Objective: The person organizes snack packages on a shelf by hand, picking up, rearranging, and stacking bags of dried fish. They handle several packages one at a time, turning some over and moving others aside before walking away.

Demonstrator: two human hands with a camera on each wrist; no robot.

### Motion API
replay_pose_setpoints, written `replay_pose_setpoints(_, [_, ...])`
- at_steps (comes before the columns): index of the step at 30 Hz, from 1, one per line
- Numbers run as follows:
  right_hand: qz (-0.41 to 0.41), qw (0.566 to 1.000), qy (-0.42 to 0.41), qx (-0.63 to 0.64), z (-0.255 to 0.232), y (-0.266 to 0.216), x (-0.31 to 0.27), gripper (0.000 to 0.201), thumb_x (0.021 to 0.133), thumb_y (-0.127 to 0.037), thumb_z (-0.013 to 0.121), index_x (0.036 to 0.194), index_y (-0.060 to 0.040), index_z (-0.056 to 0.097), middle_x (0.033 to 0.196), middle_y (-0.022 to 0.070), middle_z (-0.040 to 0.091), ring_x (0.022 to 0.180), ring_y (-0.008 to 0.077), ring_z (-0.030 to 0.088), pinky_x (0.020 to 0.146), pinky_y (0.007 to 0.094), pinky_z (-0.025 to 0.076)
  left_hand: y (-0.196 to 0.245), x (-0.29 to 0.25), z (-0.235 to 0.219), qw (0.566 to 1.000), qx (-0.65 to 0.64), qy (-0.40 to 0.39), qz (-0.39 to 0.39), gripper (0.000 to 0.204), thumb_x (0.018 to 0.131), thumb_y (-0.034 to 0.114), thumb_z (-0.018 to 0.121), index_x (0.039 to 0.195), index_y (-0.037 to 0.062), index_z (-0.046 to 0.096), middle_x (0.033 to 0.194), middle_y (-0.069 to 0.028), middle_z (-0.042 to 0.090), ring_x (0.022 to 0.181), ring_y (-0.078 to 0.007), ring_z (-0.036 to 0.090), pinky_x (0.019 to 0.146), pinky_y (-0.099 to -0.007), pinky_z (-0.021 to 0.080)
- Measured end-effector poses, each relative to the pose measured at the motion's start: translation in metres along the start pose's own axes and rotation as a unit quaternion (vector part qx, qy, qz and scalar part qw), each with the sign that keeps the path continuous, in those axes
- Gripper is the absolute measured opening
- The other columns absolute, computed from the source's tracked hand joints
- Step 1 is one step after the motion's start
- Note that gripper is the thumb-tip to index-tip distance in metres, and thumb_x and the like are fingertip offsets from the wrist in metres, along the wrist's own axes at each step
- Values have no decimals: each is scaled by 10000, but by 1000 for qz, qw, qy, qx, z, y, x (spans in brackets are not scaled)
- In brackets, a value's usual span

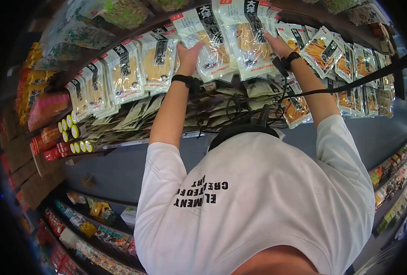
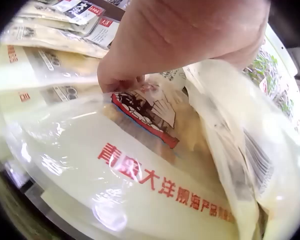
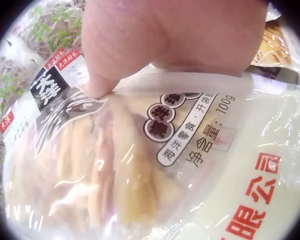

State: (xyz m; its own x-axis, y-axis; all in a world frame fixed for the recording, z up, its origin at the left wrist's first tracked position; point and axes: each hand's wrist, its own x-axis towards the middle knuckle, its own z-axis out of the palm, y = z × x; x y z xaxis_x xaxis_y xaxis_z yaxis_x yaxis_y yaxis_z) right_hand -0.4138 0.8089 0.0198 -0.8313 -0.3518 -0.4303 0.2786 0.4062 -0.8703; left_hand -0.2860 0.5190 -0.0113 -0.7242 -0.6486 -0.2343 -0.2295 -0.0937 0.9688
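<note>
We find the left packet and the right packet side by side at the middle of the upper row, faces outward. The left hand grips the left packet at its left edge, with the thumb on the front. The right hand grips the right packet at its right edge, thumb on the front; we read 100g on that face. The other fingers of the 2 hands are largely hidden.

Left of the left hand we see pale packets; right of the right hand, orange packets. Flat packets lie in layers below the row. Yellow-lidded jars stand at the left end. Green-filled bags lie above. We note 1 black band on each wrist and a white shirt.
</note>
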Motion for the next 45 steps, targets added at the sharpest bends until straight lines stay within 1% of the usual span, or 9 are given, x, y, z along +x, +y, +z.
replay_pose_setpoints(3, [-1,1000,9,12,-4,24,24,812,793,-543,565,1273,83,371,1253,172,464,1128,232,456,963,326,346,4,12,-5,975,-133,-143,-109,411,772,131,678,1101,-28,489,975,-93,594,903,-196,587,754,-303,502])
replay_pose_setpoints(10, [-17,999,25,-18,-7,35,33,786,802,-566,533,1278,46,404,1240,163,491,1122,241,473,971,324,339,-27,46,-4,993,71,-90,-5,463,779,206,666,1124,-42,482,1030,-144,584,854,-210,603,695,-296,498])
replay_pose_setpoints(15, [10,997,40,-61,-6,24,28,827,798,-589,513,1281,70,386,1259,194,468,1150,265,456,985,325,325,15,28,3,969,-130,-185,-98,461,800,201,658,1146,-32,463,1029,-126,580,902,-214,589,731,-328,511])
replay_pose_setpoints(28, [-9,998,21,-58,-17,59,59,978,727,-683,504,1267,121,366,1258,252,446,1179,301,431,992,337,324,15,32,15,951,-161,-202,-169,336,782,92,666,1063,-31,529,954,-111,608,781,-220,622,670,-343,542])
replay_pose_setpoints(34, [44,996,57,-59,-12,53,48,1054,729,-672,521,1296,170,238,1311,276,368,1229,320,371,1018,355,295,4,29,-5,997,30,-39,-52,835,667,204,781,1221,-152,268,1127,-222,499,978,-246,550,792,-317,472])
replay_pose_setpoints(36, [29,998,32,-49,-11,32,28,1074,723,-678,521,1298,177,220,1316,287,353,1235,330,361,1021,358,289,27,3,-7,995,98,2,35,765,680,210,769,1197,-139,326,1119,-223,508,982,-260,544,825,-333,456])
replay_pose_setpoints(39, [-10,999,-16,-49,-16,21,21,1103,714,-689,520,1295,193,199,1315,310,337,1242,342,350,1023,361,286,44,-12,-5,923,297,58,238,754,693,240,746,1215,-135,350,1159,-255,479,1071,-320,485,943,-379,369])
replay_pose_setpoints(41, [4,998,13,-56,-13,20,20,1078,722,-687,511,1275,198,239,1301,299,361,1223,318,371,1018,360,291,60,-39,3,824,362,-12,435,735,720,256,718,1231,-121,349,1223,-260,442,1120,-331,454,964,-381,345])
replay_pose_setpoints(45, [11,998,30,-56,-12,56,55,830,755,-602,564,1235,65,445,1210,194,510,1106,264,490,939,330,372,60,-74,63,941,179,-184,220,720,779,310,666,1248,-122,333,1241,-276,436,1188,-344,411,992,-368,319])
